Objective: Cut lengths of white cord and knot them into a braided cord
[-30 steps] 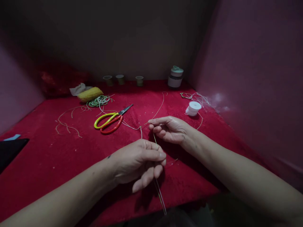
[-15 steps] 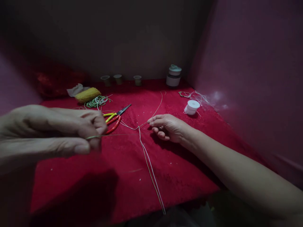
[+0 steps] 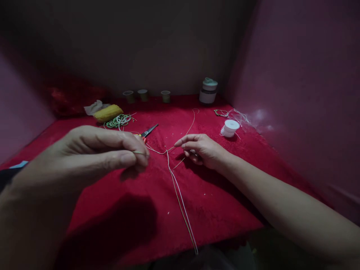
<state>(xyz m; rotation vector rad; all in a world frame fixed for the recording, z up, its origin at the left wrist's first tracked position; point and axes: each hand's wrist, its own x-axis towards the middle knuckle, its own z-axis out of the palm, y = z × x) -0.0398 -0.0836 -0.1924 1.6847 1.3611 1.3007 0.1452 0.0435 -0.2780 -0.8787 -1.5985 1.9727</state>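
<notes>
1. Centrally, a knotted junction [image 3: 167, 151] lay on the red cloth [image 3: 225, 210], between the two hands; from it a pair of cords [image 3: 182, 210], one white and one tan-green, ran down to the near edge of the cloth.
2. Left hand [image 3: 104, 153]: thumb and fingers closed narrowly, pinching a short green strand [image 3: 138, 152]. The hand hung over the cloth, casting a shadow below, and hid most of the handles of the scissors [image 3: 149, 131].
3. Right hand [image 3: 202, 148]: fingers loosely curled, the fingertips at a thin tan cord [image 3: 171, 149] that led to the junction. Whether they pinched or pressed it could not be told.
4. Lateral room: a gap of cloth separated the left fingertips from the junction; a broader, speck-dotted stretch lay between the paired cords and the right forearm.
5. Right border: the white spool [image 3: 231, 128] stood beyond the right hand, apart from it, with loose pale cords [image 3: 233, 115] near the side wall [image 3: 295, 93].
6. Far border: three small cups [image 3: 165, 96] and a lidded jar [image 3: 208, 92] stood along the back edge; a yellow bundle [image 3: 108, 113] lay at left, beside tangled green-and-white cord [image 3: 119, 120].
</notes>
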